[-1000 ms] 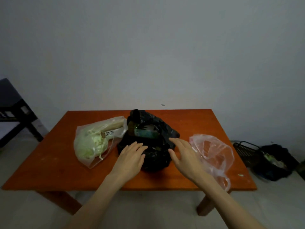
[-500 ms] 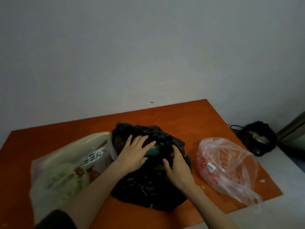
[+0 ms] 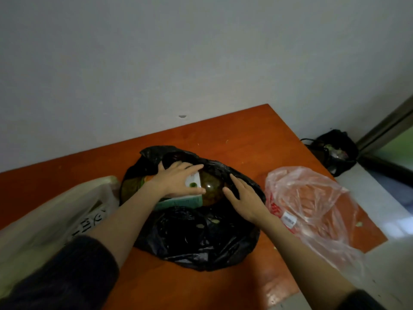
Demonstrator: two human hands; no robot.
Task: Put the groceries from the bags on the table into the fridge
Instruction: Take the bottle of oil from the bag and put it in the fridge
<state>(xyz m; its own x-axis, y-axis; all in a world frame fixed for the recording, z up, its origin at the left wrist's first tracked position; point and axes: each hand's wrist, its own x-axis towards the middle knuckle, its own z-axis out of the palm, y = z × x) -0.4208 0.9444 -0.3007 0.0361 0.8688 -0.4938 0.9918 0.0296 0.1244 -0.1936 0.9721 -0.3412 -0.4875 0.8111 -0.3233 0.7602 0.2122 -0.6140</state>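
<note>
A black plastic bag (image 3: 196, 238) lies open in the middle of the orange table (image 3: 234, 139). Inside it I see a white and green carton (image 3: 192, 183) and a dark rounded item (image 3: 212, 190) beside it. My left hand (image 3: 176, 179) lies on top of the carton with fingers spread and the thumb along its near side. My right hand (image 3: 244, 199) rests flat on the bag's right rim, fingers straight. A whitish bag (image 3: 44, 220) with printed text lies at the left. A clear pinkish bag (image 3: 312, 206) lies at the right.
A grey wall stands behind the table. On the floor at the far right sits a black bag in a basket (image 3: 335, 151), next to a dark door frame (image 3: 384, 128). The table's right corner (image 3: 377, 239) is close to the pinkish bag.
The view has come closer and tilted. My left hand has moved deeper into the black bag onto the carton, which now shows. My right hand has pushed the bag's rim aside.
</note>
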